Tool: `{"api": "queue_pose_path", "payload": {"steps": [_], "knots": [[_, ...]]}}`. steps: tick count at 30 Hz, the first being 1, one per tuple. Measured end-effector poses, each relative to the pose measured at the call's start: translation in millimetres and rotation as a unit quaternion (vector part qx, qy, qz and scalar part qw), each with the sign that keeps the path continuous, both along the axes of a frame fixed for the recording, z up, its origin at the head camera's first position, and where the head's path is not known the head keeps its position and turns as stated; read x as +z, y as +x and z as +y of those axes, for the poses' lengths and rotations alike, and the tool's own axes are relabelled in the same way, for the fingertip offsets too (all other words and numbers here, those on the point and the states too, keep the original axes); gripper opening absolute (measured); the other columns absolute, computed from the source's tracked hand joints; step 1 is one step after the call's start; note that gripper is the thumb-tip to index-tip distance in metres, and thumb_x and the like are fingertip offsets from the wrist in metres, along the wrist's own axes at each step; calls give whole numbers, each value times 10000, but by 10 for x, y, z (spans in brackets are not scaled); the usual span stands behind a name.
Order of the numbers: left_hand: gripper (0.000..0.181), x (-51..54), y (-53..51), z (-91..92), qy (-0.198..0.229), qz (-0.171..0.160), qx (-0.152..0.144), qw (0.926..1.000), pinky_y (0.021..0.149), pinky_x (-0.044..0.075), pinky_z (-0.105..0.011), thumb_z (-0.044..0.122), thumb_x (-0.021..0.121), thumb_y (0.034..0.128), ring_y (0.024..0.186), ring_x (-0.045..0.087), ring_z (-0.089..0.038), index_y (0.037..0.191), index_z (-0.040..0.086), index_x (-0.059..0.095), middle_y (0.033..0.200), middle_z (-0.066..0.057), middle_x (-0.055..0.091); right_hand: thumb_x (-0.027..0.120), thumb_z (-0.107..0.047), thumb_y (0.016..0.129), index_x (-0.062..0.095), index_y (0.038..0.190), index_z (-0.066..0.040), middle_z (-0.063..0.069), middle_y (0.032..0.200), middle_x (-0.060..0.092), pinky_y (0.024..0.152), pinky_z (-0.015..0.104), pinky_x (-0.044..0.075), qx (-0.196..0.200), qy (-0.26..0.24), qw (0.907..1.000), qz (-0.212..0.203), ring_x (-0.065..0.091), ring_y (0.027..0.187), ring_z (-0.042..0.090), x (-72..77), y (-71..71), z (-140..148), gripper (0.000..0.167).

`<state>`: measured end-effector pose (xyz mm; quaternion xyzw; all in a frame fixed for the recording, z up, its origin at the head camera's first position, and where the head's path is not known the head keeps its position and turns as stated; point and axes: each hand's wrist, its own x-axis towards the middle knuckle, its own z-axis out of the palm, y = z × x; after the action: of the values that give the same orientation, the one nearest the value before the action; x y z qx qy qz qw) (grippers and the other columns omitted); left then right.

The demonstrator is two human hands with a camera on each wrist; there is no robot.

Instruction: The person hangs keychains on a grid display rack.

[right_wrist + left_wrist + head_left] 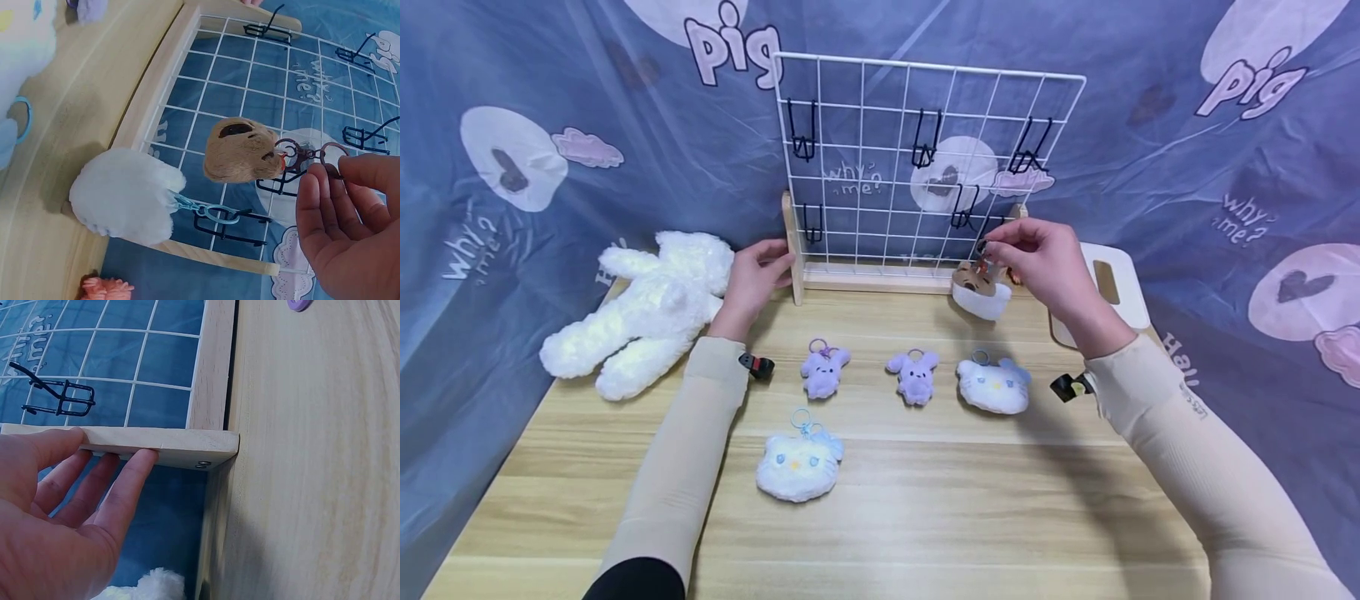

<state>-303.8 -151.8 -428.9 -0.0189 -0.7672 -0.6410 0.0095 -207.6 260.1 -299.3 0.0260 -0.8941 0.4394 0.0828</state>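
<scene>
Desk in the head view, under two purple plush keychains and two white cat-faced keychains, with right hand clamped by thumb and fingers above a brown plush keychain, just before the lower right of a white wire rack, and left hand at its wooden side post. In the left wrist view, fingers apart, fairly straight, touching that post. In the right wrist view, thumb and fingertips together on the brown keychain's ring, near a white plush keychain at a black hook.
</scene>
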Motion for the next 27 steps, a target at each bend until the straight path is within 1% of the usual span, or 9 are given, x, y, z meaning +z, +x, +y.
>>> {"api": "queue_pose_path", "payload": {"steps": [3,9,12,17,19,23,26,27], "knots": [[401,6,-9,4,18,50,-9,10000,1054,714,-404,115,668,1135,1271,721,-354,1510,-25,653,1473,-260,658,769,-206,1076,801,1218,-27,-210,811,736,515,176,522,-29,-3,10000,-12,584,636,15,19,-43,5,231],[395,27,-5,10,41,54,-8,10000,1047,716,-408,113,677,1129,1261,723,-350,1498,-26,663,1464,-257,664,763,-189,1080,798,1220,-25,-168,831,776,498,175,546,-27,-147,9999,-86,645,683,1,42,-104,-9,218],[396,32,9,12,25,36,-3,10000,1051,715,-420,112,679,1128,1246,723,-342,1498,-27,663,1464,-259,665,760,-204,1086,802,1235,-35,-156,855,784,479,190,535,-45,-61,9999,-121,644,689,11,45,-135,-17,228],[403,25,22,7,54,21,-6,10000,1076,706,-444,101,673,1129,1259,718,-358,1509,-32,651,1468,-266,656,751,-199,1092,811,1249,-53,-174,877,779,462,193,497,-121,89,9998,-143,719,772,0,44,-196,-27,222],[407,23,23,3,79,14,-12,10000,1084,701,-453,97,674,1128,1274,713,-375,1514,-33,647,1477,-270,654,747,-179,1092,811,1253,-47,-166,897,781,480,178,499,-133,89,9998,-154,748,795,10,40,-220,-36,218],[410,27,24,-4,117,18,-36,9999,1091,695,-476,90,679,1125,1311,701,-402,1510,-46,645,1487,-281,649,745,-138,1087,807,1254,-20,-134,934,789,591,126,570,-105,79,9998,-167,769,813,33,18,-274,-48,214],[406,35,28,-6,160,24,-61,9999,1099,688,-491,84,681,1122,1324,694,-402,1502,-55,647,1486,-283,649,755,-130,1080,796,1252,0,-146,919,783,674,110,617,-90,56,9997,-210,759,798,22,-1,-308,-54,219],[407,39,27,-5,171,25,-65,9998,1101,686,-495,86,682,1122,1322,695,-400,1502,-55,647,1488,-284,649,758,-132,1078,793,1250,4,-158,905,777,684,108,619,-92,58,9997,-228,750,791,12,-5,-317,-55,222]]}}
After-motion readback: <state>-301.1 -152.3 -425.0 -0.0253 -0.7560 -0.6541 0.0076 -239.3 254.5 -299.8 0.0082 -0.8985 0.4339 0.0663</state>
